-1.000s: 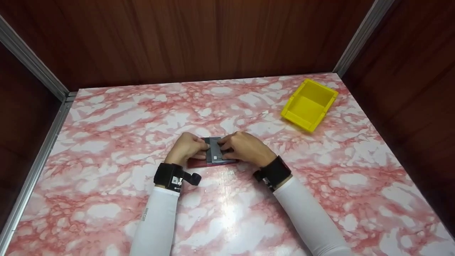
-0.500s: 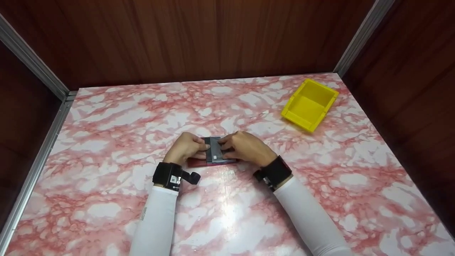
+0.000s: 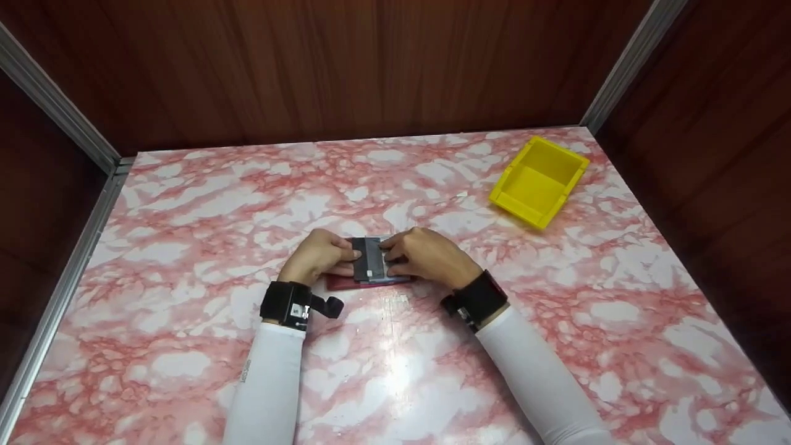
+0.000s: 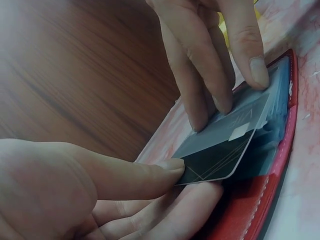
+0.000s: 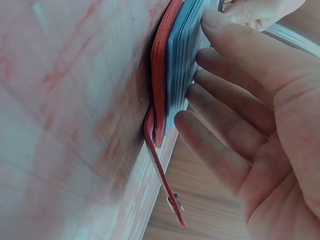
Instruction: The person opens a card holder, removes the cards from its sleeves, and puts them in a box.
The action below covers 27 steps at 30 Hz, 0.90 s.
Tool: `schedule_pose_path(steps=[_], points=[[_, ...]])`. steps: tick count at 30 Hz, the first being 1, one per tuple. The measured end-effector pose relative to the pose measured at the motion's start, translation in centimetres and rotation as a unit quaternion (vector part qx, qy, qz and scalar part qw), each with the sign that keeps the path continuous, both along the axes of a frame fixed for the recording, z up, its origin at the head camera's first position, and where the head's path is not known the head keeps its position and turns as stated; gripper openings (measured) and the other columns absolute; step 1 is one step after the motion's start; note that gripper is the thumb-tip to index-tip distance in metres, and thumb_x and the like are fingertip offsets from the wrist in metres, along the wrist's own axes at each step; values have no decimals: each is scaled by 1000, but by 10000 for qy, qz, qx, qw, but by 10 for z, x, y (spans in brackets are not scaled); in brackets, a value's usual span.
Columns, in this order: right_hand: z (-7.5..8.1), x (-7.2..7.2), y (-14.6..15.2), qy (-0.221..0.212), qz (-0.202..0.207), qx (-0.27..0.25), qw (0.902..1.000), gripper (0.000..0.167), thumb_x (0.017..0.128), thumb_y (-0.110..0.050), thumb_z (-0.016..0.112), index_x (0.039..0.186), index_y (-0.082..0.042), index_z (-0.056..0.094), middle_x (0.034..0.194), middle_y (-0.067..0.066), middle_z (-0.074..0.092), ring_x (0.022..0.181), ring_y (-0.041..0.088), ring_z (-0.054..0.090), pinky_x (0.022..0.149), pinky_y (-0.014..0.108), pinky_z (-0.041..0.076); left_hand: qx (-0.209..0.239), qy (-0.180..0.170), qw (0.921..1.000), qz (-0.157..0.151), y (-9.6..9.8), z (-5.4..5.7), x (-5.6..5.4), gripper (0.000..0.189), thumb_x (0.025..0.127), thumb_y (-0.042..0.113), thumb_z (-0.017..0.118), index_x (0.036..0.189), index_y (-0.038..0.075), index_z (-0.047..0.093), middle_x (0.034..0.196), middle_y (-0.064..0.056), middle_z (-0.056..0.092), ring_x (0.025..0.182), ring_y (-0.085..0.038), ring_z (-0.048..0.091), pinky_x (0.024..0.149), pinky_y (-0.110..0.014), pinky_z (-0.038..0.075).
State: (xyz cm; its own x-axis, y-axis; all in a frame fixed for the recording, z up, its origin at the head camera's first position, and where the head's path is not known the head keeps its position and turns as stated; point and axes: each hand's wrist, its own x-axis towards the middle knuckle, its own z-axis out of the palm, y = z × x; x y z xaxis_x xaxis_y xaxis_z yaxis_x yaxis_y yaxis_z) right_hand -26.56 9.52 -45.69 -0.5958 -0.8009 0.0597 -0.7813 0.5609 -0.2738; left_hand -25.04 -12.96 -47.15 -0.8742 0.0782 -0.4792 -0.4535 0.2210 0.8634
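Left hand pinching a dark card over a red card wallet, right hand's fingers spread on the sleeves.
From my remote seat I see the left hand [image 3: 315, 254] with thumb and fingers clamped on the dark card's [image 4: 212, 162] left edge; the card reaches right from the fingertips, tilted slightly above the red wallet [image 4: 245, 207]. The right hand [image 3: 434, 258] grips nothing, its fingers and thumb extended, touching the clear sleeves [image 5: 181, 60] just right of the card. On the card I make out thin, light slanting lines and a small pale patch [image 4: 240, 131], but no legible writing. The marking on the left white sleeve [image 3: 266, 389] is too small for me to read. Farther out, a yellow bin [image 3: 536, 185] sits far right on the red-and-white counter [image 3: 185, 259].
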Motion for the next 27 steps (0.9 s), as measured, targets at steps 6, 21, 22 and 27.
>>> schedule_pose_path(steps=[6, 21, 22, 27], points=[[-1, -1, 0, 65, 18, 0, 10000, 21, 81, -35, 70, 97, -22, 73, 118, -1, 65, 102, 10, 63, 86, 28, 54, 111, -52, 9999, -69, -4, 0, -1, 27, 80, 6, 70, 103, -5, 63, 98, -19, 65, 71, -25, 71, 69, -32, 59], [-2, 0, -1, 158, 113, -119, 9997, 18, 82, -35, 69, 93, -21, 74, 114, -2, 67, 99, 9, 64, 83, 26, 55, 265, -185, 9995, -26, -11, -3, -1, 29, 79, 6, 71, 105, -4, 60, 98, -19, 66, 74, -25, 71, 71, -33, 59], [-2, 0, -1, 168, 115, -120, 9997, 18, 81, -35, 70, 93, -21, 74, 114, -2, 67, 99, 9, 64, 83, 27, 55, 265, -190, 9995, -25, -11, -3, -1, 30, 79, 6, 71, 104, -4, 59, 97, -19, 66, 73, -25, 71, 71, -33, 59], [-1, 0, -1, 238, 190, -96, 9995, 19, 81, -35, 70, 93, -21, 74, 114, -1, 67, 99, 11, 64, 84, 28, 54, 180, -216, 9996, -18, -14, -3, 0, 31, 78, 8, 72, 104, -2, 58, 96, -16, 65, 71, -23, 71, 70, -32, 59]])
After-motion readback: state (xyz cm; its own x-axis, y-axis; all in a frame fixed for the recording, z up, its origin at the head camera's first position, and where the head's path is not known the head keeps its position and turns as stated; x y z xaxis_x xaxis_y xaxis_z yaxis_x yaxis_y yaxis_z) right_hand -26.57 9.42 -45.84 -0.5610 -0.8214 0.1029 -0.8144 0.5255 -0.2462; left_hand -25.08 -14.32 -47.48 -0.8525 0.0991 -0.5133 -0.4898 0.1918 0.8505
